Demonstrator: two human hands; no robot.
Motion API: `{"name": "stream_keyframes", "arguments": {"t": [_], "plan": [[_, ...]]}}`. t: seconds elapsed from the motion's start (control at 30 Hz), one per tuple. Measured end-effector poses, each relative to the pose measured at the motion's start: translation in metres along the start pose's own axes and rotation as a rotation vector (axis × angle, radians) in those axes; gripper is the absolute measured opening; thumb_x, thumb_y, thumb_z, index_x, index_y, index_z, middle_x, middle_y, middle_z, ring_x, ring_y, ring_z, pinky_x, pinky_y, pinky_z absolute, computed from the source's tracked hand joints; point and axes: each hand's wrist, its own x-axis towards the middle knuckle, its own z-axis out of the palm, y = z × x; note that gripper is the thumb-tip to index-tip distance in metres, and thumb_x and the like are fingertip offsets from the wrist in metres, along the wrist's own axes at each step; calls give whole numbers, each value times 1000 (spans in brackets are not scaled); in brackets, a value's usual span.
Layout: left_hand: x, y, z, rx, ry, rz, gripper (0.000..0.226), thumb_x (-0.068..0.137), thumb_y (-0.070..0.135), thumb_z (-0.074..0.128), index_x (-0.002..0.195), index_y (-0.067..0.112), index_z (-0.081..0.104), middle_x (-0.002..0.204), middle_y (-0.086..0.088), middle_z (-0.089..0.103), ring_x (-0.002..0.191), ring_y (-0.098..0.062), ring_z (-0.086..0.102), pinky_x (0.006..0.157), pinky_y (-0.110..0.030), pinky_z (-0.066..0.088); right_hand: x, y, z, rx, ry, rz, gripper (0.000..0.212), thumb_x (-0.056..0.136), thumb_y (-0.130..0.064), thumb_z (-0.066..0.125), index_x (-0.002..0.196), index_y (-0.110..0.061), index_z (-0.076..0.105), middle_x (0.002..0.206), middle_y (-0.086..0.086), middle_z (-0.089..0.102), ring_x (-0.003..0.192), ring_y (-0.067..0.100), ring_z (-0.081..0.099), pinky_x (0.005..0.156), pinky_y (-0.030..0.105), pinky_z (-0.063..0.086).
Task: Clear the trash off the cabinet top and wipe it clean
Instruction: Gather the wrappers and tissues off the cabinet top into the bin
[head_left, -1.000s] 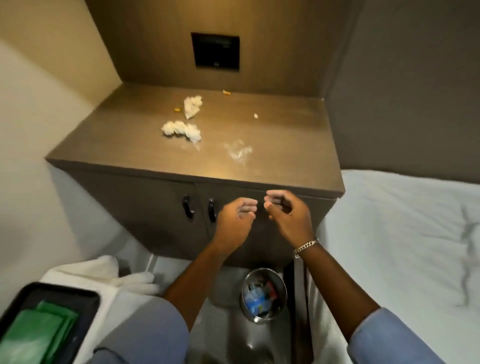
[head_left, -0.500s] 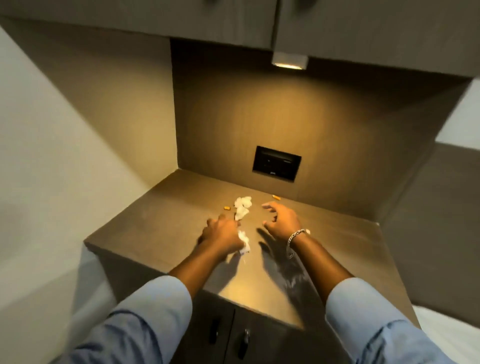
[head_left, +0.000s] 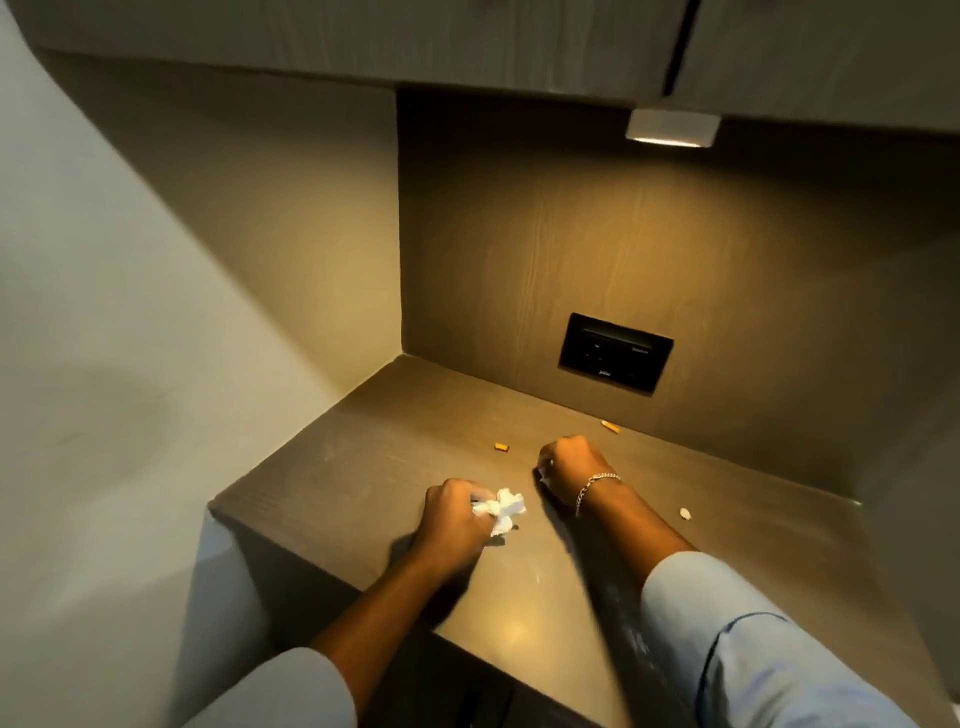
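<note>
Step in hand looks like trash pickup, wiping not yet begun. Landmark: black rectangular wall socket panel (head_left: 615, 352) on the back wall.

Nearest, well in front of the panel and to its left, the left hand (head_left: 453, 519) is closed on a crumpled white tissue wad (head_left: 503, 510), which pokes out past the fingers just above the dark brown wood-grain cabinet surface (head_left: 332, 483). Whitish smears (head_left: 537, 574) sit on the surface nearer than both hands.

Right hand (head_left: 569, 467), closer to the panel, is fisted; a white scrap shows at the fingers, probably a second tissue, cannot tell for sure.

Small white crumb (head_left: 685, 514) lies right of the right wrist. Small orange scrap (head_left: 501, 447) lies just left of the right hand; another orange scrap (head_left: 611, 426) lies right below the panel.

Next move likely calls for dropping the wads in a bin, none visible, then pinching up the tiny bits. Nothing blocks the reach; full hands do.
</note>
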Motion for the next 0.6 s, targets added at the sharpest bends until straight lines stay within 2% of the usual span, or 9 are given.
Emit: {"name": "stream_keyframes", "arguments": {"t": [0.03, 0.1, 0.13, 0.23, 0.3, 0.37, 0.47, 0.53, 0.6], "plan": [[-13, 3, 4, -35, -10, 12, 15, 77, 3, 75, 92, 7, 76, 88, -6, 75, 68, -8, 71, 62, -24, 63, -19, 4, -1, 57, 44, 2, 21, 84, -14, 59, 100, -11, 72, 107, 14, 72, 101, 33, 65, 87, 34, 52], [-42, 11, 16, -56, -9, 62, 12, 74, 6, 77, 76, 17, 73, 79, -7, 75, 53, -1, 67, 54, -19, 59, -67, 11, -5, 253, 202, -1, 17, 78, -9, 61, 89, -9, 74, 94, 16, 76, 93, 33, 69, 80, 33, 52], [-62, 14, 28, -103, -31, 69, 15, 73, 5, 77, 75, 19, 70, 79, -10, 76, 53, -5, 68, 54, -22, 59, -98, 17, -4, 399, 277, 6, 15, 76, -5, 62, 84, -8, 75, 88, 17, 76, 88, 31, 70, 76, 33, 52], [-117, 18, 56, -300, -139, 32, 24, 74, 0, 76, 84, 15, 61, 93, -21, 74, 78, -29, 74, 71, -45, 63, -181, 27, -1, 719, 443, 18, 15, 74, 1, 68, 81, -9, 77, 81, 8, 77, 76, 15, 69, 71, 26, 54], [-157, 10, 80, -345, -205, 24, 30, 74, -1, 77, 88, 18, 58, 91, -13, 75, 78, -21, 75, 68, -37, 63, -241, 41, 17, 793, 450, 30, 16, 74, 0, 70, 82, -12, 77, 78, -2, 75, 71, 6, 67, 68, 18, 53], [-196, -5, 106, -388, -243, 12, 30, 73, -4, 77, 87, 16, 60, 83, -8, 75, 73, -13, 72, 66, -28, 60, -297, 51, 46, 851, 429, 45, 16, 75, -1, 71, 83, -14, 77, 80, -6, 74, 72, 6, 67, 69, 18, 54], [-250, -37, 155, -292, -312, -44, 26, 72, -6, 77, 90, 8, 66, 86, -13, 73, 77, -18, 67, 70, -34, 57, -367, 66, 107, 952, 344, 156, 17, 77, 1, 69, 87, -11, 76, 89, 4, 77, 81, 19, 71, 74, 27, 56], [-274, -63, 189, -184, -326, -135, 20, 75, -1, 76, 92, 4, 68, 91, -18, 74, 80, -21, 66, 74, -40, 56, -400, 76, 156, 971, 314, 245, 19, 79, 3, 65, 88, -10, 75, 90, 8, 76, 85, 21, 71, 78, 31, 56], [-290, -93, 227, -62, -361, -243, 14, 78, 4, 73, 92, 3, 71, 95, -19, 74, 83, -24, 66, 75, -37, 54, -422, 89, 212, 952, 253, 379, 20, 81, 5, 61, 90, -6, 74, 92, 10, 75, 87, 23, 70, 81, 29, 56]]}}
